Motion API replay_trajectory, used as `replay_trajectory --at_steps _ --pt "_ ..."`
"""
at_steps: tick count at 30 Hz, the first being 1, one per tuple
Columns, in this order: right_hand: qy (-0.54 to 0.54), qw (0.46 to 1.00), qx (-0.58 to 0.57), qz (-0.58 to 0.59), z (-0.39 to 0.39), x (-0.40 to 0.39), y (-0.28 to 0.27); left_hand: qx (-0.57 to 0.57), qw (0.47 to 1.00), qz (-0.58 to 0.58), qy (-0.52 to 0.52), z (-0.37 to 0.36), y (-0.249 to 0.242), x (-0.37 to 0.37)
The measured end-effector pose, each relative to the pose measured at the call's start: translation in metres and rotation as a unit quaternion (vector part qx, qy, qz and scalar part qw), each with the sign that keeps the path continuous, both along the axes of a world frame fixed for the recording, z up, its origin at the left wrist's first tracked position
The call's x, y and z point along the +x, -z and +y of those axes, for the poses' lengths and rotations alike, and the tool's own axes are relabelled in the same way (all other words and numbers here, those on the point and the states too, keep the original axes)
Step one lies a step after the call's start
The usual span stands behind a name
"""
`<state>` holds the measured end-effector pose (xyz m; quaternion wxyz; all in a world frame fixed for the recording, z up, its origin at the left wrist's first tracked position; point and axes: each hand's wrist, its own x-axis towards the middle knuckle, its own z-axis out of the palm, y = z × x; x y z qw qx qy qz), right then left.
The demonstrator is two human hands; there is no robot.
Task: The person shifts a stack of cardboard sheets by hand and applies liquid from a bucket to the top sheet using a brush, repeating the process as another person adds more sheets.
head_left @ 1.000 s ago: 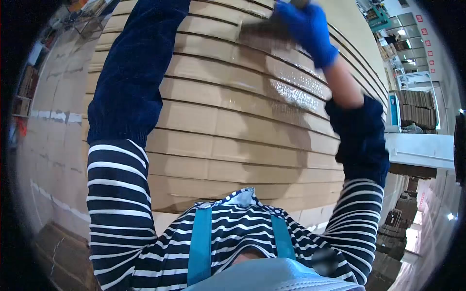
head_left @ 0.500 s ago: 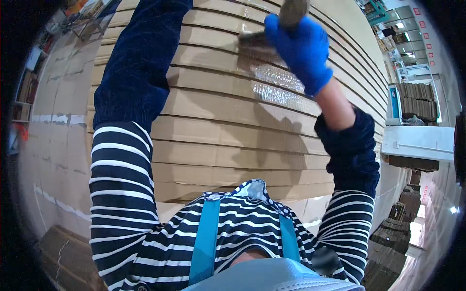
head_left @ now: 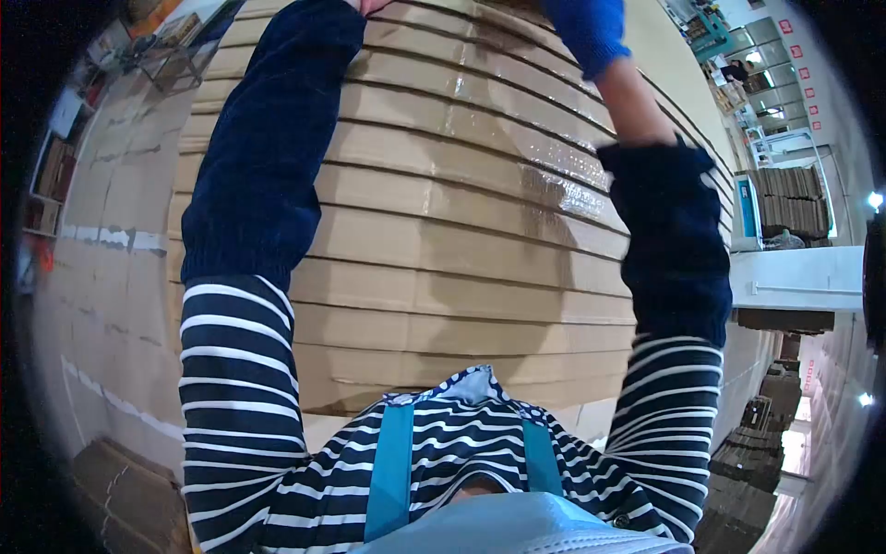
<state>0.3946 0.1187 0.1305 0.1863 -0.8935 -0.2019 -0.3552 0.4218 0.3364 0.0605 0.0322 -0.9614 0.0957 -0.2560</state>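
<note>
Two grips, cropped: left hand (head_left: 374, 5), blue-gloved right hand (head_left: 587, 33); finger closure cannot be told. Overlapping cardboard sheets (head_left: 461, 288) lie below both. Risk: a sideways drag by the right could skew their spacing.

Long tan overlapping cardboard sheets (head_left: 355, 282): paper-based, mostly matt, faces fairly smooth, w/ faint creases. Irregular shiny patch (head_left: 577, 197) on same: high gloss, rippled; film or liquid, can't tell. Blue close-fitting glove (head_left: 591, 30): matt, fabric-like at cuff, remainder blurred/cut off. Navy gathered sleeve covers (head_left: 263, 157): cloth, soft nap, low sheen, wrinkled. Black-and-white striped shirt (head_left: 235, 369): cloth, matt, soft folds. Flat teal straps (head_left: 390, 471): matt, smooth, approx. cloth. Polka-dot collar (head_left: 472, 383): cloth, pale lining. Pale grey-blue mask (head_left: 517, 526): matt, fabric-like, embossed edge. Grey-beige floor (head_left: 115, 314): hard, dull, w/ whitish streaks.
</note>
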Motion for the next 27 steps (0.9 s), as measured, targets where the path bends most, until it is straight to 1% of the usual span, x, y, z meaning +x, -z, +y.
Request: replay_trajectory --at_steps 1,3,5,6,7,8,9,10,11,12,13,14,15,16,17,18,19,20,21,22,23,24,25,26,27 --pt "-0.03 0.999 0.02 -0.019 0.002 0.022 0.007 -0.007 0.998 -0.07 0.009 0.01 0.023 0.02" --pt "0.022 0.999 -0.035 0.011 0.006 0.028 0.012 -0.019 0.999 -0.048 0.017 0.008 0.017 0.014" --pt "-0.149 0.988 -0.043 0.012 -0.015 -0.006 0.03 0.055 0.997 -0.053 0.02 0.015 0.021 0.021" --pt "-0.172 0.979 0.027 0.109 -0.021 -0.04 0.038 0.059 0.996 -0.054 0.028 0.021 0.025 0.028" --pt "-0.233 0.96 0.082 0.131 -0.031 -0.063 0.058 -0.008 1.0 -0.007 0.012 0.025 0.026 0.035" --pt "-0.274 0.944 0.066 0.171 -0.038 -0.099 0.062 -0.072 0.997 0.041 0.001 0.027 0.026 0.042" --pt "-0.294 0.941 0.045 0.16 -0.049 -0.131 0.066 -0.133 0.987 0.09 -0.005 0.028 0.028 0.051" --pt "-0.309 0.928 -0.002 0.208 -0.065 -0.155 0.066 0.117 0.992 -0.049 0.012 0.039 0.041 0.056" --pt "-0.34 0.919 0.051 0.194 -0.075 -0.178 0.065 -0.01 0.998 -0.056 0.027 0.032 0.041 0.054" --pt "-0.338 0.918 0.089 0.185 -0.096 -0.19 0.062 -0.07 0.997 -0.035 0.016 0.028 0.039 0.054" --pt "-0.34 0.915 0.126 0.176 -0.12 -0.204 0.06 -0.06 0.998 -0.025 -0.001 0.028 0.04 0.056" --pt "-0.251 0.933 0.207 0.154 -0.148 -0.224 0.046 -0.07 0.997 -0.022 -0.005 0.025 0.036 0.053" --pt "-0.139 0.948 0.267 0.104 -0.178 -0.251 0.036 -0.073 0.997 0.006 -0.033 0.026 0.035 0.057" --pt "-0.02 0.939 0.337 0.06 -0.207 -0.278 0.027 -0.032 0.999 0.0 -0.044 0.032 0.041 0.063" --pt "0.08 0.909 0.407 0.024 -0.237 -0.305 0.017 0.009 0.999 -0.011 -0.036 0.035 0.043 0.063" --pt "0.112 0.889 0.438 -0.068 -0.274 -0.329 0.018 0.013 0.999 -0.019 -0.026 0.041 0.047 0.068" --pt "0.264 0.909 0.28 -0.158 -0.305 -0.352 0.024 -0.008 1.0 -0.017 -0.022 0.044 0.049 0.073" --pt "0.279 0.862 0.382 -0.18 -0.349 -0.38 0.038 0.084 0.994 -0.052 0.055 0.067 0.059 0.097" --pt "0.253 0.825 0.451 -0.23 -0.398 -0.404 0.06 0.056 0.998 -0.011 0.035 0.056 0.048 0.085" --pt "0.323 0.809 0.43 -0.237 -0.43 -0.429 0.076 0.039 0.997 0.001 0.064 0.065 0.05 0.091" --pt "0.216 0.759 0.578 -0.208 -0.495 -0.469 0.119 0.146 0.983 0.007 0.11 0.094 0.06 0.117" --pt "0.224 0.717 0.629 -0.198 -0.525 -0.497 0.151 0.108 0.986 0.06 0.108 0.1 0.06 0.125" --pt "0.305 0.653 0.656 -0.224 -0.56 -0.522 0.194 0.313 0.946 0.085 0.006 0.089 0.049 0.12" --pt "0.298 0.62 0.692 -0.22 -0.582 -0.544 0.232 0.226 0.969 0.1 -0.019 0.078 0.043 0.112" --pt "0.362 0.653 0.634 -0.203 -0.603 -0.561 0.276 0.137 0.982 0.117 -0.051 0.066 0.037 0.106"
